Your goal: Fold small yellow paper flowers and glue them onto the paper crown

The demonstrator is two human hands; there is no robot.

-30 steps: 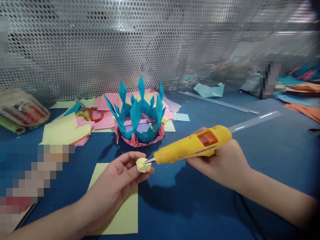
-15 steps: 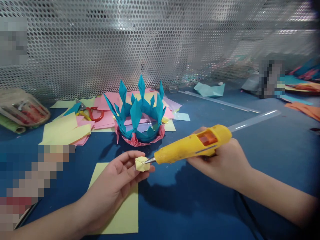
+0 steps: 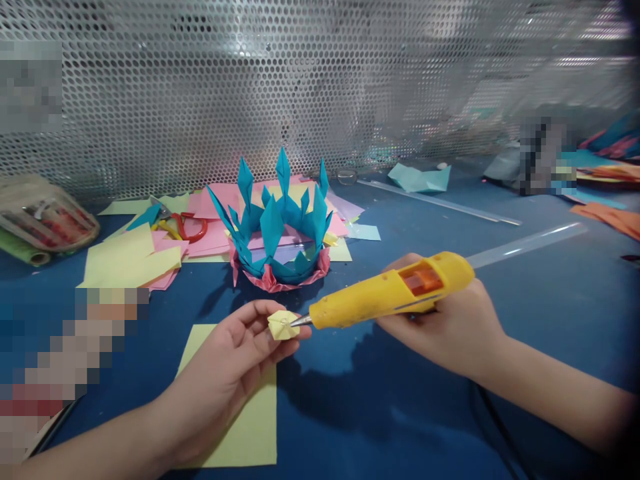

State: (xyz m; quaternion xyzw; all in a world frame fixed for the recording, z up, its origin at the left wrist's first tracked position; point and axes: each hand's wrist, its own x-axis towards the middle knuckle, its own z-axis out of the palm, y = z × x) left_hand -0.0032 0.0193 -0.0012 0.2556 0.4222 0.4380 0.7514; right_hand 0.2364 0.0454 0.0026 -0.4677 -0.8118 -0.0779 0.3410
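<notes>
Yellow paper (image 3: 279,327) pinched by the left hand (image 3: 240,353) is likely being glued; the glue gun (image 3: 370,298) gripped by the right hand (image 3: 453,333) next needs steadying.

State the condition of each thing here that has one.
Small folded yellow paper piece: pinched in left hand.
Yellow plastic glue gun: gripped in right hand, clear stick protruding.
Blue and pink folded-paper crown: standing upright.
Pale yellow rectangular paper sheet: lying flat.
Red-handled tool: lying down, open or shut unclear.
Green cylindrical roll: lying sideways.
</notes>
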